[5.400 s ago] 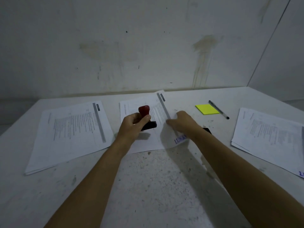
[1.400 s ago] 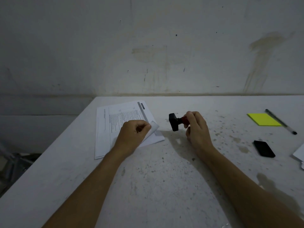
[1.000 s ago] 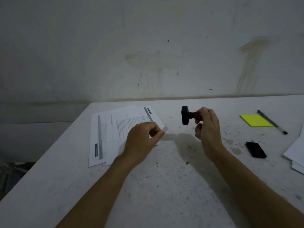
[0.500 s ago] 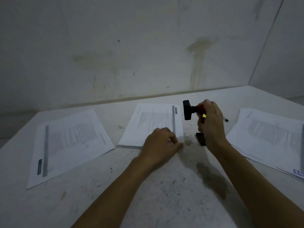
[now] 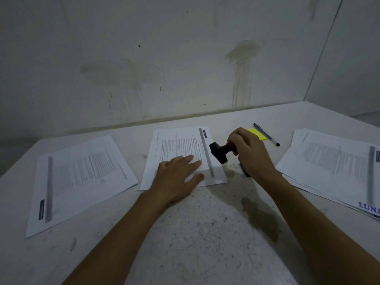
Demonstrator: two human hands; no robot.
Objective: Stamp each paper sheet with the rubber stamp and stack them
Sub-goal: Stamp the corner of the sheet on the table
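My right hand (image 5: 247, 153) clenched the stamp's (image 5: 221, 152) red knob, its black base tilted left over the middle sheet's (image 5: 176, 145) right edge. My left hand (image 5: 177, 177) lay flat on that sheet, fingers straight. A dark flat object hid behind my right wrist. Yellow notes (image 5: 258, 134) and a pen (image 5: 266, 137) lay beyond; printed stacks (image 5: 78, 177) (image 5: 337, 161) flanked me on the speckled table (image 5: 205, 233).

bare office corner | stained wall (image 5: 185, 58) | speckled table (image 5: 205, 233) | pen (image 5: 266, 135)
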